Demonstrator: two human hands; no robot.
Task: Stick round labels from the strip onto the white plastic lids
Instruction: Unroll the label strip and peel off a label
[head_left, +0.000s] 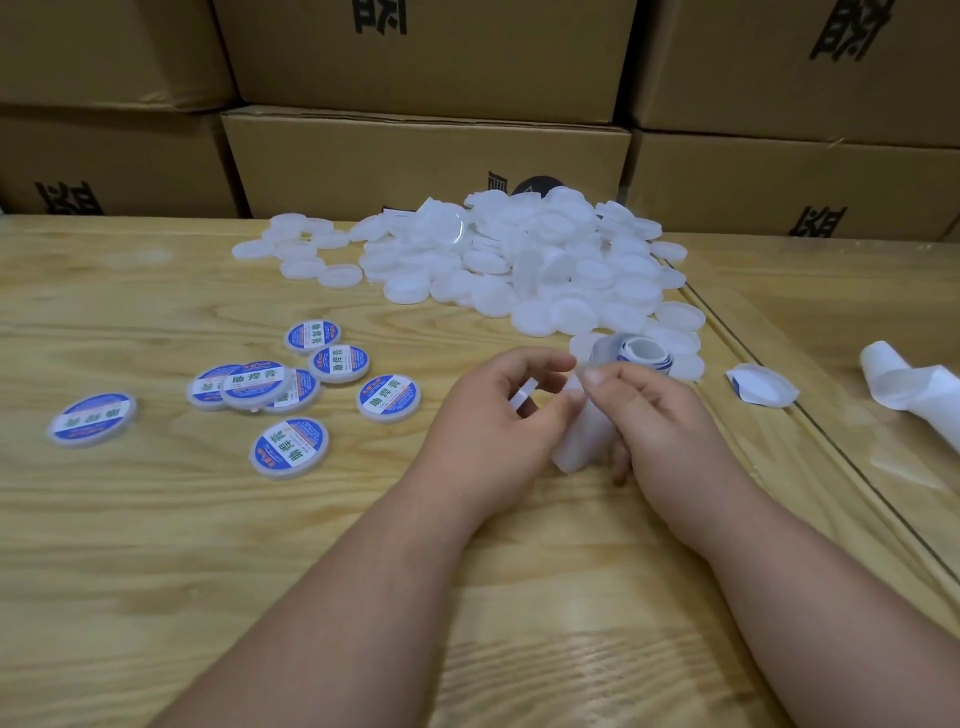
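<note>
White plastic lids (519, 265) lie heaped toward the far side of the wooden tabletop (156, 545), spilling against a row of stacked cardboard boxes (426, 161). Nearer and to the left, eight finished lids (291, 447) with blue-and-white round labels sit scattered, a few overlapping. The left hand (493, 421) has its fingers curled round a single bare lid (522, 397), held on edge. The right hand (660, 415) pinches the label strip (582, 441) between thumb and fingertips; its white backing hangs down between both hands, and the rest curls into a loose roll (641, 353) just beyond the knuckles, beside the heap. Farther right, a peeled piece of backing (763, 389) lies flat by the tabletop seam, and a length of spent white backing paper (914, 389) curls near the edge.
</note>
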